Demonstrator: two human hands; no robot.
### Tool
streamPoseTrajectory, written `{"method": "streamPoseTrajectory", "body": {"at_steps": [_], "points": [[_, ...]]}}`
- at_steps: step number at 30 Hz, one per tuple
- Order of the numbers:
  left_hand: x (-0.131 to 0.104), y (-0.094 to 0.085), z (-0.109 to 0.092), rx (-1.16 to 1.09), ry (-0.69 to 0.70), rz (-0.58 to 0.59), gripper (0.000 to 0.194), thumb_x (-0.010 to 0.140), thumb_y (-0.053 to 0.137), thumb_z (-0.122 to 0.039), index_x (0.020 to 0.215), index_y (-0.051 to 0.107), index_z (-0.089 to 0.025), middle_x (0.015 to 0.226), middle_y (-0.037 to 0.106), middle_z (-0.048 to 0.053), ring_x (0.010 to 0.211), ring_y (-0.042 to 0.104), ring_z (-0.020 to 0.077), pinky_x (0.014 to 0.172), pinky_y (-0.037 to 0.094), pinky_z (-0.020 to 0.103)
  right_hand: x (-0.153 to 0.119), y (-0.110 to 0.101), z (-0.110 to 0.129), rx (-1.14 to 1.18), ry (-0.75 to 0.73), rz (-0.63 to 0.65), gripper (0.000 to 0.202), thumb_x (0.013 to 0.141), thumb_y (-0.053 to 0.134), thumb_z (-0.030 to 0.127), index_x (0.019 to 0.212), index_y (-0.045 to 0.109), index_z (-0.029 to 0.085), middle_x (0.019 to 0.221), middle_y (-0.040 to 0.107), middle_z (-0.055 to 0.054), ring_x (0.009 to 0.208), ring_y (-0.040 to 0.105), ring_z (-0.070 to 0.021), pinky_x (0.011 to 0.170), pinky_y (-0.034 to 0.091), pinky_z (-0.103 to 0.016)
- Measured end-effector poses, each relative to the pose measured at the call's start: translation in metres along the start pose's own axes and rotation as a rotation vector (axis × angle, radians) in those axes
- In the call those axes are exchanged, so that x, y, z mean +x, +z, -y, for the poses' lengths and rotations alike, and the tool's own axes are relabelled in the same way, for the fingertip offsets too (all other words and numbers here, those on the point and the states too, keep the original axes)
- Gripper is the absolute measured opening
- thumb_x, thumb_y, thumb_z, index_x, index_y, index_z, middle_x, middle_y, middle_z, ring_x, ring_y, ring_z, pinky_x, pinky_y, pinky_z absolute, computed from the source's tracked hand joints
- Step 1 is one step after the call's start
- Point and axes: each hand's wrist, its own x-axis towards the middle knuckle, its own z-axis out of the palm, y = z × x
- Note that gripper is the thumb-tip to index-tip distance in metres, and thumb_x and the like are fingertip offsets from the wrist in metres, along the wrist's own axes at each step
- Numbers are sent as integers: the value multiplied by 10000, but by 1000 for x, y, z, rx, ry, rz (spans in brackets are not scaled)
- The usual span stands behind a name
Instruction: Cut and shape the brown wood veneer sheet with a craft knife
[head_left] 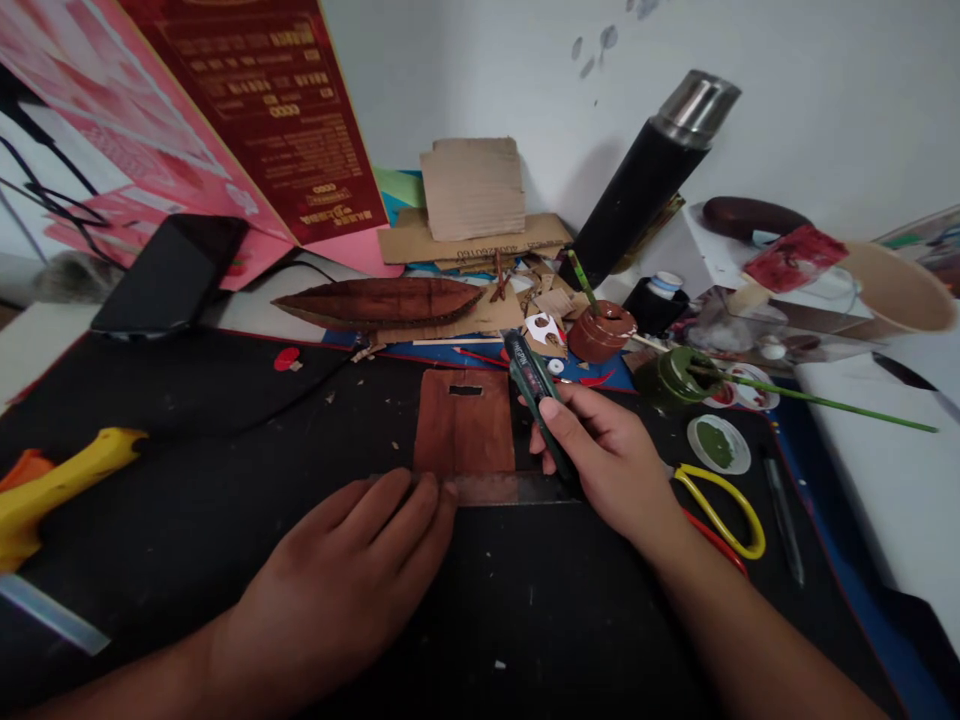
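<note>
A brown-painted cardboard piece (469, 430) with a small rectangular slot near its far edge lies flat on the black cutting mat (450, 640). Across its near edge runs a clear ruler (517, 489). My left hand (345, 560) bends over the ruler's left end, fingers together and pressing down on it. In my right hand (607, 450) is a dark green utility knife (541, 395), gripped at a slant above the ruler's right part; its blade cannot be made out. Behind the piece lies a brown boat-shaped cardboard model (379, 302).
Yellow-handled scissors (724, 510) and a pen (784, 520) lie at right, near a green paint jar (670, 378). A brown paint jar (602, 332) and black thermos (637, 190) stand behind. At left are a yellow glue gun (67, 490) and a phone (172, 275).
</note>
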Motion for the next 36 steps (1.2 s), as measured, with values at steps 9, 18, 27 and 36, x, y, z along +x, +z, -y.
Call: {"method": "streamPoseTrajectory", "body": {"at_steps": [9, 18, 27, 36], "points": [[-1, 2, 1, -39, -24, 9, 386, 978, 366, -27, 1196, 666, -130, 1136, 750, 59, 1079, 589, 239, 878, 421, 380, 0, 1, 0, -3, 8, 1, 303, 1036, 580, 457, 877, 657, 211, 751, 685, 10, 580, 609, -109, 562, 458, -262], [-5, 4, 2, -51, -35, 15, 368, 958, 422, -65, 1215, 670, -154, 1166, 740, 67, 1113, 592, 231, 904, 426, 364, 0, 2, 2, -28, 22, -10, 302, 1027, 591, 480, 917, 674, 211, 741, 691, 4, 568, 614, -119, 547, 476, -262], [-4, 3, 3, -54, -34, 15, 385, 945, 413, -46, 1197, 683, -155, 1159, 742, 66, 1105, 596, 231, 904, 437, 365, -1, 2, 1, -39, 17, -7, 306, 1030, 588, 485, 907, 673, 219, 749, 693, 5, 578, 621, -121, 553, 479, -267], [-6, 5, 3, -69, -47, 22, 395, 943, 423, -49, 1224, 676, -161, 1182, 737, 68, 1123, 599, 231, 920, 440, 365, -2, 2, 1, -51, 23, -9, 297, 1026, 587, 482, 920, 676, 219, 741, 691, 6, 576, 623, -122, 556, 483, -267]]}}
